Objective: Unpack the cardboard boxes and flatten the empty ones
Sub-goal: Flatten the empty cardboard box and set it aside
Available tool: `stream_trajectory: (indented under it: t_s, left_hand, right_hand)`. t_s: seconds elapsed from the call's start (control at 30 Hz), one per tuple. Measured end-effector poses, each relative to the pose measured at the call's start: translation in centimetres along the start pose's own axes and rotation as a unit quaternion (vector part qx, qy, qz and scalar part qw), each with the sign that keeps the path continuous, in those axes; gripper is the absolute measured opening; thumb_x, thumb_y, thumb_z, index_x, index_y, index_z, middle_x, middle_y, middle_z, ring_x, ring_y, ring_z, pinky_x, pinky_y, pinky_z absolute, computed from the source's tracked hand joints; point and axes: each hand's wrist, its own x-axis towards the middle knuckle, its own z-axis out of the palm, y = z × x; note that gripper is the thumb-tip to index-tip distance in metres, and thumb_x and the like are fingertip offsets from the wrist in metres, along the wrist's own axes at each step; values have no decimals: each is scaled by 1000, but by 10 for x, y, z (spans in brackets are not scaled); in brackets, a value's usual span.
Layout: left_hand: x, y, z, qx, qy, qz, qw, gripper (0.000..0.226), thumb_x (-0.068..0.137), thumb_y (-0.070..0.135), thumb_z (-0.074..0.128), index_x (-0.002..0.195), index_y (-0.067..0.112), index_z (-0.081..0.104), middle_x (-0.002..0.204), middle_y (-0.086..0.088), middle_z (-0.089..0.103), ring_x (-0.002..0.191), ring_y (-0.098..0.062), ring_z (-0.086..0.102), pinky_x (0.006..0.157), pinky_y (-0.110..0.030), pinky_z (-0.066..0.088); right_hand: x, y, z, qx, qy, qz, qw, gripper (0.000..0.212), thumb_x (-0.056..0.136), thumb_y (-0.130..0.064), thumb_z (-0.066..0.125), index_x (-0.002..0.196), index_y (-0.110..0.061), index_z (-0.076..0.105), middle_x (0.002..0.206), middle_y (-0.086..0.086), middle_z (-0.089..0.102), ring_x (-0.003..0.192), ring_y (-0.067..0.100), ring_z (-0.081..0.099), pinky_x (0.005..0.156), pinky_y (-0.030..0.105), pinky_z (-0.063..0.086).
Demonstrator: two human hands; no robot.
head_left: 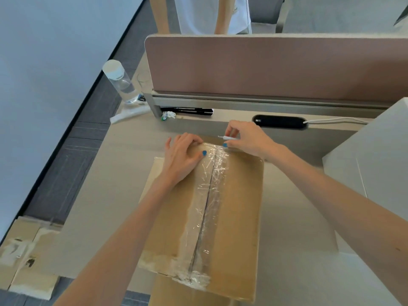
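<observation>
Cardboard box (234, 208) lies on desk (97, 195), taped seam (209, 195) running far-to-near. Right hand (247, 138) pinches small blade (227, 138) at seam far end. Left hand (183, 155), fingers flat, presses lid beside seam.

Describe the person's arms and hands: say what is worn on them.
Both forearms are bare, with no sleeves, watch or bracelet in view. The left hand and right hand have blue polish on the thumbnails; other nails cannot be made out.
</observation>
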Motion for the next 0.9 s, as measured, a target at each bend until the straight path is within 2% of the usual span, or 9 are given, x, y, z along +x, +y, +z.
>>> stream_trajectory:
  t_s: [0.1, 0.2, 0.27, 0.4, 0.47, 0.57, 0.9]
  left_hand:
    - [3, 1, -3, -46, -7, -20, 999, 16, 81, 36, 64, 96, 30, 62, 102, 16, 61, 104, -11, 53, 102, -50, 36]
    - [4, 3, -3, -74, -21, -33, 996, 13, 82, 26, 71, 92, 28, 62, 99, 15, 61, 101, -11, 52, 93, -45, 43]
    - [4, 5, -4, -89, -22, -48, 995, 14, 83, 21, 73, 91, 26, 63, 97, 15, 62, 99, -10, 52, 90, -40, 44]
    - [4, 7, -5, -97, -23, -71, 993, 16, 81, 20, 75, 89, 29, 63, 96, 16, 62, 98, -6, 52, 84, -32, 42]
    - [4, 6, -4, -99, -26, -72, 992, 17, 82, 20, 74, 89, 30, 62, 97, 16, 63, 99, -5, 52, 83, -30, 41]
    - [4, 6, -4, -107, -26, -82, 990, 17, 82, 18, 73, 88, 29, 62, 97, 16, 64, 100, -4, 51, 85, -30, 41]
    - [5, 4, -2, -97, -26, -77, 992, 17, 85, 18, 67, 86, 32, 57, 93, 21, 61, 98, -8, 52, 88, -40, 45]
  right_hand:
    - [5, 1, -11, -58, -12, -15, 998, 7, 90, -31, 64, 90, -24, 63, 82, -11, 65, 68, 6, 56, 62, 27, 37]
    - [9, 1, -17, -114, -62, -28, 991, 6, 94, -29, 58, 91, -27, 63, 73, -13, 65, 61, -2, 53, 61, 26, 37]
    - [13, 1, -17, -121, -84, -39, 988, 6, 95, -28, 57, 93, -27, 63, 74, -14, 64, 65, 2, 54, 61, 27, 36]
    - [21, 2, -13, -120, -105, -48, 986, 9, 97, -29, 54, 99, -29, 63, 81, -17, 56, 85, 13, 52, 66, 30, 38]
    - [22, 3, -12, -111, -113, -51, 986, 10, 96, -28, 54, 100, -29, 64, 89, -13, 59, 90, 14, 53, 72, 34, 44]
    - [25, 4, -11, -97, -119, -56, 987, 10, 95, -28, 55, 98, -29, 65, 94, -8, 62, 91, 15, 54, 78, 35, 46]
    - [32, -7, -13, -108, -157, -90, 977, 11, 95, -20, 56, 96, -22, 67, 92, -7, 63, 87, 15, 55, 72, 31, 43]
